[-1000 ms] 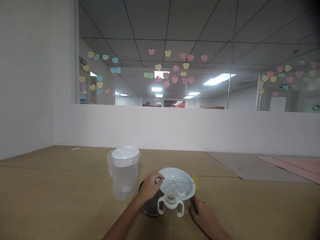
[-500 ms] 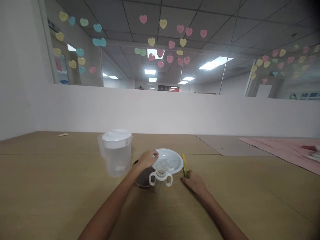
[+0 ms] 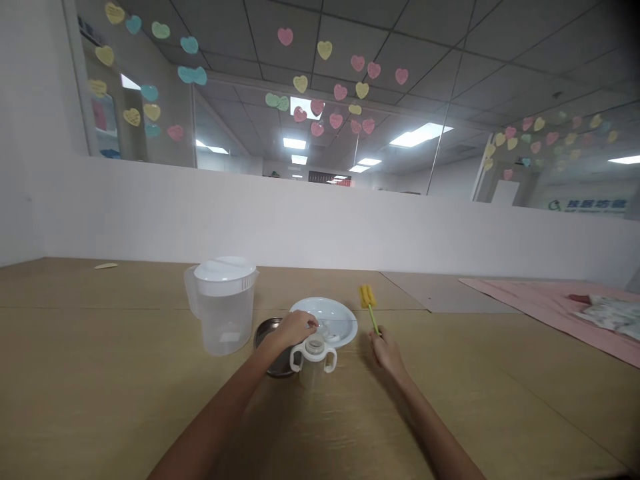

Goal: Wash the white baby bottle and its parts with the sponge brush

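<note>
Right hand (image 3: 386,351) grips the brush (image 3: 371,297), two o'clock from the bottle (image 3: 314,355); hold it steady. Left hand (image 3: 295,327) is half-curled, grasp unclear.

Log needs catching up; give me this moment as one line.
right hand: holds brush; left hand: near plate; bottle: upright, uncapped

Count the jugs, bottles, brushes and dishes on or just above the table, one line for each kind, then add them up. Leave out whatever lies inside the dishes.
Jug: 1
Bottle: 1
Brush, in the right hand: 1
Dishes, a white dish and a metal dish: 2
Total: 5
</note>
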`<state>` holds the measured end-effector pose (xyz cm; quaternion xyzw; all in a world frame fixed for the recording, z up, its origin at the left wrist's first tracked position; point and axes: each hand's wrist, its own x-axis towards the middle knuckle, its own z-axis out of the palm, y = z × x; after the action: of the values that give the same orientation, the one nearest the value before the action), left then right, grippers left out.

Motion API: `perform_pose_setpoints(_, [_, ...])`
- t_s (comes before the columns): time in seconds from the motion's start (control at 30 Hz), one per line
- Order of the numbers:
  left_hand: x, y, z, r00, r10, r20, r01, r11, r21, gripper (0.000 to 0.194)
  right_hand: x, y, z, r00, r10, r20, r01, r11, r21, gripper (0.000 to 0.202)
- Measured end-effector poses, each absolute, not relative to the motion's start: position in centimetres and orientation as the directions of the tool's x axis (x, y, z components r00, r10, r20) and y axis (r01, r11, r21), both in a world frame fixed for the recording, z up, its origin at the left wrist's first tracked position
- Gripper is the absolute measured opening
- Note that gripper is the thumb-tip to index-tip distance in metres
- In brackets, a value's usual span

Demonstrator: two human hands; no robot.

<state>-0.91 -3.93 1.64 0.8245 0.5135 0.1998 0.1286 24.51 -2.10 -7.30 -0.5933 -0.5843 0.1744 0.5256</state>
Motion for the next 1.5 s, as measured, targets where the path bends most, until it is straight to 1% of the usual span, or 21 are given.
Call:
perform_pose_setpoints(0.17, [-0.5, -3.4, 1.1, 0.383, 0.899, 0.215, 0.797, -0.439, 0.414, 0.023, 22.1, -2.1, -4.1, 0.199, 0.913, 0.356, 0.267, 0.299, -0.916, 0.021])
perform_pose_setpoints(0.27, [-0.4, -3.1, 0.9, 0.378, 0.902, 0.209, 0.8, -0.432, 0.417, 0.021, 20.9, -1.8, -2.3, 0.182, 0.941, 0.285, 0.147, 0.26, -0.954, 0.018])
perform_pose_setpoints(0.4, [-0.3, -2.7, 0.8, 0.378, 0.901, 0.213, 0.797, -0.434, 0.42, 0.023, 20.0, -1.3, -2.1, 0.255, 0.926, 0.28, 0.04, 0.279, -0.959, 0.017])
perform_pose_setpoints(0.5, [-0.3, -2.4, 0.9, 0.381, 0.902, 0.203, 0.792, -0.432, 0.431, 0.018, 20.0, -1.1, -3.2, 0.322, 0.884, 0.339, 0.061, 0.338, -0.939, 0.017])
perform_pose_setpoints(0.63, [-0.1, -2.6, 0.9, 0.377, 0.904, 0.199, 0.769, -0.426, 0.477, 0.013, 20.1, -1.2, -4.1, 0.348, 0.845, 0.406, 0.112, 0.392, -0.913, 0.02])
perform_pose_setpoints(0.77, [0.1, -3.2, 1.3, 0.346, 0.905, 0.248, 0.711, -0.425, 0.561, 0.012, 20.1, -1.6, -4.0, 0.355, 0.836, 0.418, 0.143, 0.393, -0.908, 0.021])
perform_pose_setpoints(0.87, [0.1, -3.5, 1.8, 0.286, 0.907, 0.308, 0.641, -0.42, 0.642, 0.01, 20.0, -1.7, -4.0, 0.359, 0.832, 0.423, 0.163, 0.391, -0.906, 0.021])
perform_pose_setpoints(0.93, [0.0, -3.4, 2.2, 0.243, 0.912, 0.33, 0.579, -0.409, 0.705, 0.011, 19.9, -1.7, -4.0, 0.355, 0.825, 0.44, 0.194, 0.396, -0.898, 0.021])
perform_pose_setpoints(1.03, [-0.1, -3.2, 2.7, 0.186, 0.929, 0.321, 0.45, -0.371, 0.812, 0.016, 19.8, -1.7, -4.0, 0.335, 0.813, 0.477, 0.259, 0.407, -0.876, 0.022])
perform_pose_setpoints(1.13, [-0.1, -3.0, 3.1, 0.133, 0.954, 0.269, 0.258, -0.296, 0.92, 0.02, 19.4, -2.0, -3.8, 0.297, 0.801, 0.519, 0.334, 0.422, -0.843, 0.024])
perform_pose_setpoints(1.2, [-0.1, -3.0, 3.5, 0.107, 0.97, 0.22, 0.106, -0.232, 0.967, 0.021, 19.1, -2.4, -3.6, 0.249, 0.797, 0.551, 0.387, 0.439, -0.811, 0.024])
perform_pose_setpoints(1.27, [-0.1, -3.1, 3.8, 0.088, 0.981, 0.173, -0.04, -0.17, 0.985, 0.019, 18.8, -3.0, -3.3, 0.195, 0.792, 0.579, 0.427, 0.463, -0.777, 0.026])
perform_pose_setpoints(1.37, [-0.3, -3.2, 4.5, 0.069, 0.991, 0.116, -0.218, -0.098, 0.971, 0.014, 18.3, -4.0, -3.0, 0.138, 0.776, 0.615, 0.451, 0.504, -0.737, 0.033])
perform_pose_setpoints(1.5, [-0.7, -3.7, 5.5, 0.032, 0.995, 0.09, -0.368, -0.072, 0.927, 0.011, 17.6, -5.1, -2.6, 0.11, 0.764, 0.636, 0.48, 0.52, -0.707, 0.042])
